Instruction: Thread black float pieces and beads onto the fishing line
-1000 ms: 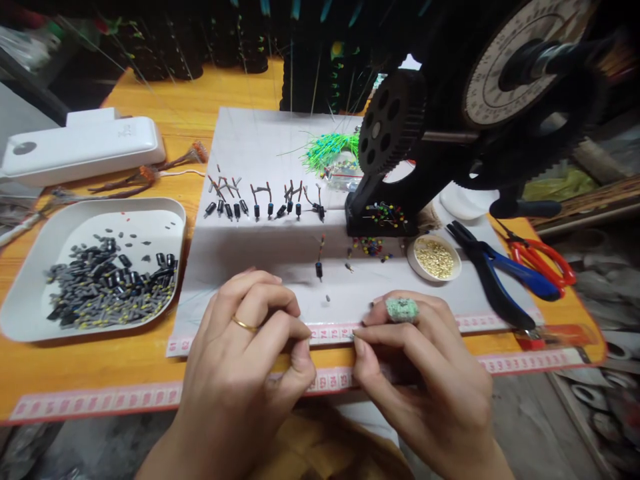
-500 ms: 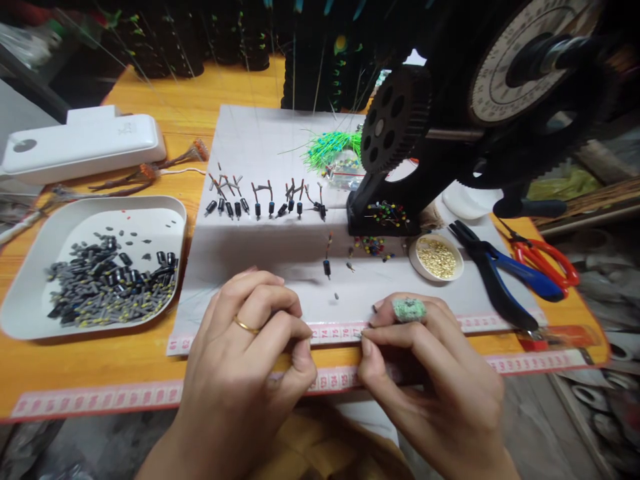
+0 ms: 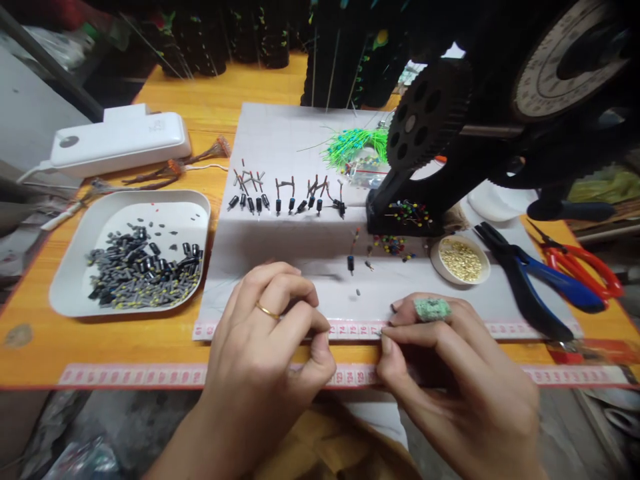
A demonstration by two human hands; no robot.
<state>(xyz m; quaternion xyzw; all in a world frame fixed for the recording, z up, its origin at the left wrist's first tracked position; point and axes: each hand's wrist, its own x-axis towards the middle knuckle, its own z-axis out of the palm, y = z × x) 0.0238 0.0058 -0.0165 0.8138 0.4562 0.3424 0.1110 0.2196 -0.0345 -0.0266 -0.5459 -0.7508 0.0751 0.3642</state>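
Note:
My left hand (image 3: 273, 340), with a gold ring on it, pinches thumb and forefinger together over the front edge of the white board (image 3: 280, 270). Whatever those fingertips hold is too small or hidden to make out. Across a short gap, my right hand (image 3: 457, 370) also pinches; a tiny dark tip shows at its fingertips, too small to name. Green wrap (image 3: 432, 309) covers one of its fingers. Beyond the hands lie a black cylindrical piece with a thin stem (image 3: 351, 264) and a tiny grey bit (image 3: 358, 292). Several similar black pieces (image 3: 291, 205) stand in a row farther back.
At left is a white tray (image 3: 63, 293) of small grey and black parts. A dish (image 3: 463, 279) of gold bits, blue-black pliers (image 3: 530, 280) and red-handled scissors (image 3: 583, 270) lie at right. The black geared machine (image 3: 425, 120) rises behind; measuring tape (image 3: 140, 377) lines the table edge.
The camera view has shifted, so the table and both hands appear farther right. Both hands keep their pinches and nearly the same place over the board edge.

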